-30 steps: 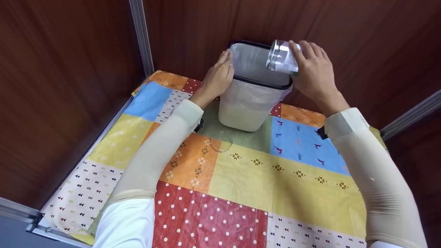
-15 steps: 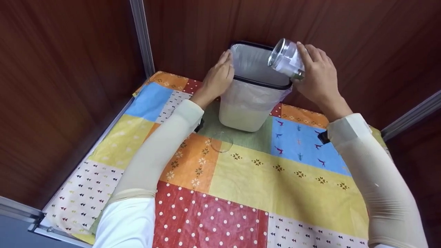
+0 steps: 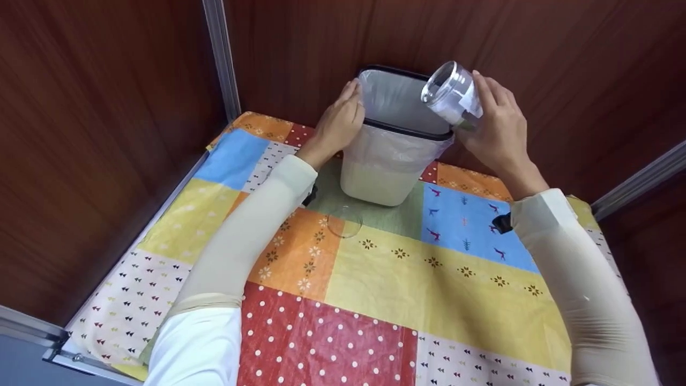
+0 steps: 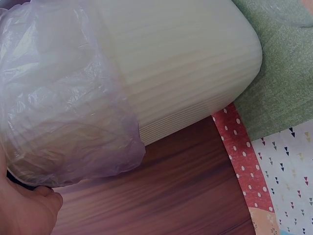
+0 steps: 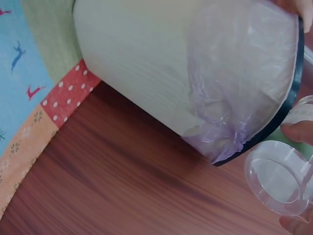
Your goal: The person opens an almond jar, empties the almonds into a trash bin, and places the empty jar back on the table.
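A pale waste bin (image 3: pixel 375 179) with a black rim stands against the back panel, lined with a thin translucent bag (image 4: pixel 63 98). My left hand (image 3: pixel 337 120) grips its rim on the left side. A clear jar (image 3: pixel 455 96) with a pale label is in my right hand (image 3: pixel 496 126), its open mouth facing up and left above the bin's right rim. The right wrist view shows the jar's clear base (image 5: pixel 279 176), with fingers (image 5: pixel 299 132) round its side. Inside the bin only the bag's walls show; its floor is hidden.
A clear round lid-like disc (image 3: pixel 344 221) lies on the patchwork tablecloth (image 3: pixel 386 289) in front of the bin. Dark wood panels (image 3: pixel 300 48) enclose the table at the back and sides. A metal post (image 3: pixel 221 59) stands at the back left corner.
The jar has tipped from nearly level over the bin to mouth-up and moved right, with my right hand drawing back slightly. My left hand and the bin have stayed put.
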Action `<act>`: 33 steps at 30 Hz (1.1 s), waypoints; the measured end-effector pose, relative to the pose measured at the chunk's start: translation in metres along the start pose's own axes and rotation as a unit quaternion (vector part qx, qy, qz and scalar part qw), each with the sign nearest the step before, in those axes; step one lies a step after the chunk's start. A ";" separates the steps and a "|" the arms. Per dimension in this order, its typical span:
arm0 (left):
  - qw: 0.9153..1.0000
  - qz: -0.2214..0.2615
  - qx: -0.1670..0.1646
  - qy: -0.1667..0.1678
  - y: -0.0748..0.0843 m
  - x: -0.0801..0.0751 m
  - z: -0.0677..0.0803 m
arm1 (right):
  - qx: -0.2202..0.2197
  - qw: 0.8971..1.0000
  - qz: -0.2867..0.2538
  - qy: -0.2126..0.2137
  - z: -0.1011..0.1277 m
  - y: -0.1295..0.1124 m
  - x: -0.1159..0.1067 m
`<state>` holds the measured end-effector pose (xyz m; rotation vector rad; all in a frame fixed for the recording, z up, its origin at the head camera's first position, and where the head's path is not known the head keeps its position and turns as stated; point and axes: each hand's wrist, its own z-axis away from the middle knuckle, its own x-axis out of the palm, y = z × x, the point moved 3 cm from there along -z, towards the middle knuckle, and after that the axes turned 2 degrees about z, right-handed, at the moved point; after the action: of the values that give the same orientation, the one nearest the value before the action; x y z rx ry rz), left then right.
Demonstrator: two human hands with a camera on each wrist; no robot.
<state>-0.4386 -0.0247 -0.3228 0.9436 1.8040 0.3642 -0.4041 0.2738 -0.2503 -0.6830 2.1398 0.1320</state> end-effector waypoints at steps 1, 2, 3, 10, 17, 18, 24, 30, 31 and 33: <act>1.000 0.000 0.000 0.000 0.000 0.000 0.000 | 0.003 1.000 -0.002 0.003 0.001 0.001 0.000; 1.000 -0.001 0.000 0.000 0.000 0.000 0.000 | 0.008 1.000 -0.005 0.006 0.002 0.001 0.000; 1.000 -0.002 0.000 0.001 -0.001 -0.001 0.000 | 0.011 1.000 -0.008 0.008 0.003 0.002 0.001; 1.000 -0.013 0.001 0.005 -0.003 -0.002 -0.001 | 0.022 0.999 -0.020 0.025 0.009 0.006 0.003; 1.000 -0.011 0.000 0.003 -0.003 0.002 -0.004 | 0.039 0.998 -0.029 0.038 0.018 0.010 0.003; 1.000 -0.011 -0.001 0.002 -0.003 0.002 -0.004 | 0.041 0.998 -0.029 0.039 0.021 0.011 0.003; 1.000 0.001 0.009 0.002 -0.004 0.006 -0.003 | 0.054 0.997 -0.038 0.046 0.034 0.014 0.003; 1.000 0.004 0.010 0.003 -0.007 0.003 -0.004 | 0.065 0.995 -0.050 0.058 0.041 0.015 0.003; 1.000 0.004 0.009 0.003 -0.007 0.002 -0.004 | 0.066 0.995 -0.051 0.059 0.042 0.015 0.003; 1.000 0.003 0.007 0.004 -0.007 0.000 -0.005 | 0.071 0.994 -0.053 0.061 0.043 0.014 0.003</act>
<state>-0.4456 -0.0284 -0.3249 0.9586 1.8127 0.3600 -0.3818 0.2985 -0.2815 -0.7356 2.1991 -0.1207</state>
